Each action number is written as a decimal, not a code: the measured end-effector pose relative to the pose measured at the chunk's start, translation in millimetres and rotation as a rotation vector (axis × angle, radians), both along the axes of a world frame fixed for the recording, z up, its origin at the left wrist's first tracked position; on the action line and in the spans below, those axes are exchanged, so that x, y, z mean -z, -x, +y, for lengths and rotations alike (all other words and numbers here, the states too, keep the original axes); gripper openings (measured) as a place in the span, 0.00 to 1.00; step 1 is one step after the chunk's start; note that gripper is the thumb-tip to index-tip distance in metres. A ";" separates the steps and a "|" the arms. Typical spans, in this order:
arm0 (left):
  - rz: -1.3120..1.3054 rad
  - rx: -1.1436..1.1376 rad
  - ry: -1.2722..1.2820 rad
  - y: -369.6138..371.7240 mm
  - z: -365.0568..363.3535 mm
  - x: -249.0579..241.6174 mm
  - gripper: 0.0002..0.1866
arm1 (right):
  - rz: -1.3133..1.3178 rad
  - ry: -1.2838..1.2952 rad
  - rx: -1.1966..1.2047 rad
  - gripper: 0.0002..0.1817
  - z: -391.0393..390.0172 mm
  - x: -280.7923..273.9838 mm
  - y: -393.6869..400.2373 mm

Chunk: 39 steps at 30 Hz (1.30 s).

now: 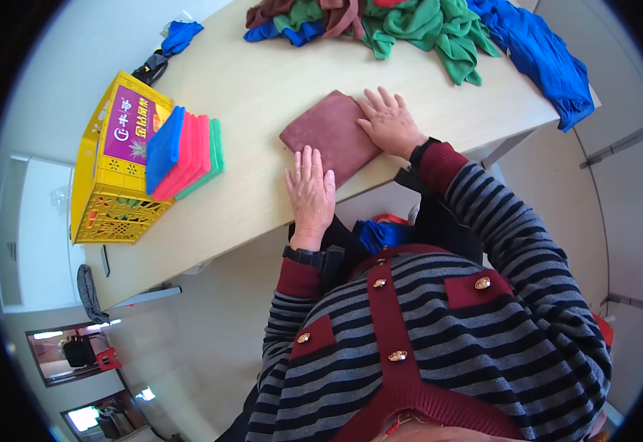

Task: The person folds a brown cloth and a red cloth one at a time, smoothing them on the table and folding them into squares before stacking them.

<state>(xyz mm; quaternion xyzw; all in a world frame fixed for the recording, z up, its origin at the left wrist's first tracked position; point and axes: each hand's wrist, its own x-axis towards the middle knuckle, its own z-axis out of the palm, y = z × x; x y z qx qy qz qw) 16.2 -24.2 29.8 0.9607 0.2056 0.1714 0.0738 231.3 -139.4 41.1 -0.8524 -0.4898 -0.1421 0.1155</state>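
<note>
Head view: your left hand (310, 193) and right hand (388, 121) press flat, fingers spread, gripping nothing, on the folded maroon cloth (330, 135) near the table (262, 81) edge. It looks soft, light and limp; pinch its corners.

A folded maroon cloth (330, 134) lies on the pale wooden table (262, 81), the left hand (310, 193) flat on its 7 o'clock edge, the right hand (388, 121) on its 2 o'clock corner. At 9 o'clock, a stack of folded cloths (185, 153) leans against a yellow plastic crate (115, 169). At 12 o'clock sits a heap of loose cloths (417, 26).
</note>
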 end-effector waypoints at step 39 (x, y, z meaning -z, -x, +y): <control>-0.067 0.028 -0.057 -45.4 20.7 2.1 0.31 | 0.153 -0.224 -0.220 0.28 30.7 -3.2 48.5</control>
